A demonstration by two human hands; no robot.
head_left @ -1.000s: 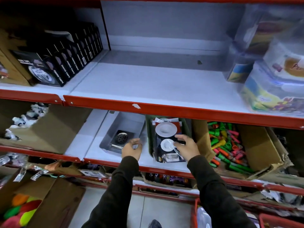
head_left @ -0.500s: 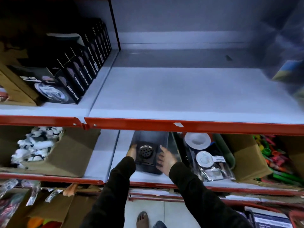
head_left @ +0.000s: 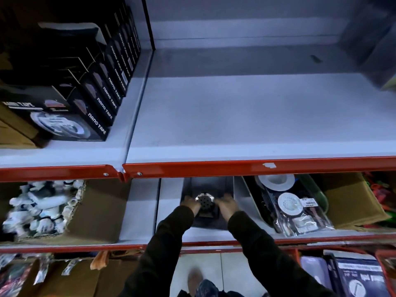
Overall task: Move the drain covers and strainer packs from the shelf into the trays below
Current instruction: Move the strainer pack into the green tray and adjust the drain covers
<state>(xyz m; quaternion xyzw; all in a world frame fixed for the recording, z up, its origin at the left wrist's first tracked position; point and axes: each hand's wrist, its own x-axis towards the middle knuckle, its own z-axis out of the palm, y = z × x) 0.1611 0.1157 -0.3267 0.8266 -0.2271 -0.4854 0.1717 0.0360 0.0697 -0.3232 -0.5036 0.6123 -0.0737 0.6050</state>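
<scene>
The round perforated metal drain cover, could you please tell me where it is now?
In the head view, the round perforated metal drain cover sits on the lower shelf in the grey tray, between both hands.

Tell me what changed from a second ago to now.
The right hand left the strainer packs and joined the left hand at the grey tray; both now flank the round drain cover. Whether they grip is unclear. The packs stay in their tray; the upper shelf stays bare.
</scene>
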